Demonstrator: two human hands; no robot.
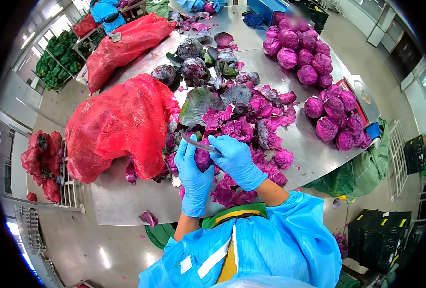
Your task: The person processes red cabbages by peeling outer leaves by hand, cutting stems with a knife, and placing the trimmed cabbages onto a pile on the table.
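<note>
- Purple cabbage (203, 160) in your left hand (192, 175), mostly glove-hidden.
- Your right hand (234, 161) grips a knife (199, 145), handle covered.
- Steel table (313, 165) shows along near-right edge.

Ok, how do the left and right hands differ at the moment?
The left hand steadies a purple cabbage, while the right hand grips a knife. The left hand points nearly straight away from the body; the right hand slants in toward the left. Both wear blue gloves.
</note>
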